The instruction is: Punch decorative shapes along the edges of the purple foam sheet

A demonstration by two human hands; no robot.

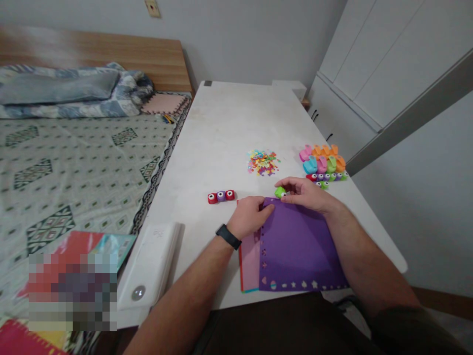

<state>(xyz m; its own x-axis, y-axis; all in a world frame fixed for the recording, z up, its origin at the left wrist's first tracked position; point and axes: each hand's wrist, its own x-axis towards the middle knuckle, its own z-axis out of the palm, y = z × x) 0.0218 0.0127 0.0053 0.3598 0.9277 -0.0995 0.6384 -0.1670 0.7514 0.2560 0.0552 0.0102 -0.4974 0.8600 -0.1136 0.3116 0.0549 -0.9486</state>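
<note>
A purple sheet [299,246] with small punched shapes along its left and bottom edges lies over pink and other coloured sheets [250,266]. My left hand [253,216] is closed on its upper left corner, thumb on top. Between the fingers and thumb of my right hand [301,192] is a small green craft punch [280,192], at the sheet's top edge. Whether the paper sits inside its slot I cannot tell. To the left, two red punches and a purple one [220,196] stand in a row. Beyond the sheet lies a pile of colourful paper cutouts [263,162].
Larger pink, orange, blue and green punches [322,159] stand at the table's right edge, with several small punches [327,177] before them. A white power strip-like box [153,261] lies at the left edge. Coloured sheets [77,251] rest on the bed [88,162].
</note>
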